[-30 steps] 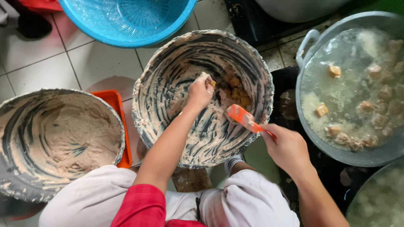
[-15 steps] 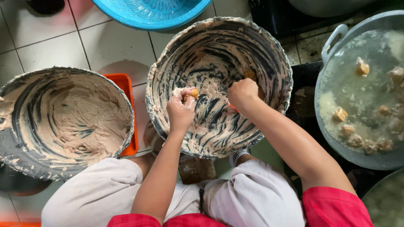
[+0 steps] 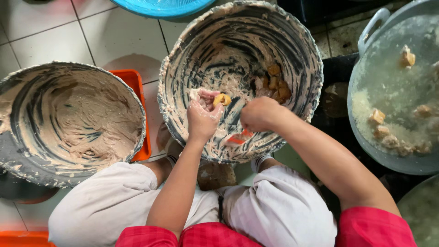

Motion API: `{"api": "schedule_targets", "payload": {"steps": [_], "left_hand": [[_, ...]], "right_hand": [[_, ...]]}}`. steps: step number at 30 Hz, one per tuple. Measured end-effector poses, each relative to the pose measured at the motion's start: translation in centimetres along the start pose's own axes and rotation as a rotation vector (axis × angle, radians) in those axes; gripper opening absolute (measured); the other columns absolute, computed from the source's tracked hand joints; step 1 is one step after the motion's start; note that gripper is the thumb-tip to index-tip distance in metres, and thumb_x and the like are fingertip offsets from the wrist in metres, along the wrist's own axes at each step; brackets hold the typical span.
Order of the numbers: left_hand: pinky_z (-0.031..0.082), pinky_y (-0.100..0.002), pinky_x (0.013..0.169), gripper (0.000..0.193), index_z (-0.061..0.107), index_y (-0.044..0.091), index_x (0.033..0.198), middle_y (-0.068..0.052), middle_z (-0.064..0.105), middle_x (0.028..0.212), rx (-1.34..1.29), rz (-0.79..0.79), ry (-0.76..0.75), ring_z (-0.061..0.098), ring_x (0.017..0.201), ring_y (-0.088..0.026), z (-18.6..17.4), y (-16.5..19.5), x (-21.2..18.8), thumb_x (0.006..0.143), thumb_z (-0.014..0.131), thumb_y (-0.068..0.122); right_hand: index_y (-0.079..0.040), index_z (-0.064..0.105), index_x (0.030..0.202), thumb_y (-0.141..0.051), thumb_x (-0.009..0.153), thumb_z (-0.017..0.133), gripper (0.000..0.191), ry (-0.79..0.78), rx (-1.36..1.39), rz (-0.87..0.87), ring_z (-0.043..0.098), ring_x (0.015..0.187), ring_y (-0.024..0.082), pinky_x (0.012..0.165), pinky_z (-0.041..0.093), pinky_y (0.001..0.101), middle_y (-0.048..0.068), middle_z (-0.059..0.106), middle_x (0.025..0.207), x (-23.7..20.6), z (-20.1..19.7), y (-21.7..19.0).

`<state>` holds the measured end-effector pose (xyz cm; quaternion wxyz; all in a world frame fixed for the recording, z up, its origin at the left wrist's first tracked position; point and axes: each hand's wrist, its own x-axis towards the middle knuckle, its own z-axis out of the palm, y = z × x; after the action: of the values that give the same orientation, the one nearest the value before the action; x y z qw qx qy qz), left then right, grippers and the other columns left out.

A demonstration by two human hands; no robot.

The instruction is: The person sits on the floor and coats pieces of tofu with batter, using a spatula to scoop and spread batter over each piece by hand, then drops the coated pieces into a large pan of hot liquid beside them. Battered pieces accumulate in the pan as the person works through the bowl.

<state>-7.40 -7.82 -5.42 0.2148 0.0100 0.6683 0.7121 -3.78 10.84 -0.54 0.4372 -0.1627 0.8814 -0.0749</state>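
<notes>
Our left hand (image 3: 202,115) pinches a small yellow-brown fried piece (image 3: 222,99) in paste-coated fingers over the big paste-smeared metal bowl (image 3: 183,59). Our right hand (image 3: 259,113) curls shut around the orange spatula (image 3: 238,138); we'd better press the paste gently.

one head-worn view – looking straight down, close over the batter-smeared bowl (image 3: 238,68) and the lap.

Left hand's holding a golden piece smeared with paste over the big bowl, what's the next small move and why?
Probably bring the right hand in to press paste around the golden piece held by the left hand: both hands meet over the paste-streaked bowl, and the orange spatula lies unheld below.
</notes>
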Motion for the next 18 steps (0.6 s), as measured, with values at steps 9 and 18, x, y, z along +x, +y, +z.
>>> {"api": "schedule_targets", "payload": {"steps": [9, 18], "left_hand": [[0.054, -0.027, 0.092, 0.017, 0.051, 0.001, 0.095, -0.011, 0.067, 0.123, -0.125, 0.117, -0.019, 0.066, 0.103, -0.013, 1.4, 0.5, 0.1, 0.095, 0.067, -0.004], [0.057, -0.029, 0.088, 0.022, 0.052, 0.001, 0.091, -0.01, 0.068, 0.115, 0.086, 0.386, -0.115, 0.067, 0.1, -0.013, 8.5, 1.9, -3.3, 0.091, 0.074, 0.0]], "right_hand": [[-0.005, 0.079, 0.103, -0.011, 0.086, 0.074, 0.018, 0.509, 0.934, -0.063, 0.069, 0.074, 0.016, 0.071, 0.057, 0.0295, 0.006, 0.081, 0.081, -10.6, 7.2, 7.6], [0.0, 0.062, 0.12, 0.004, 0.078, 0.08, 0.046, 1.117, 1.716, -0.102, 0.067, 0.085, 0.009, 0.078, 0.058, 0.0257, 0.004, 0.07, 0.097, -8.5, 11.6, 3.9]]}}
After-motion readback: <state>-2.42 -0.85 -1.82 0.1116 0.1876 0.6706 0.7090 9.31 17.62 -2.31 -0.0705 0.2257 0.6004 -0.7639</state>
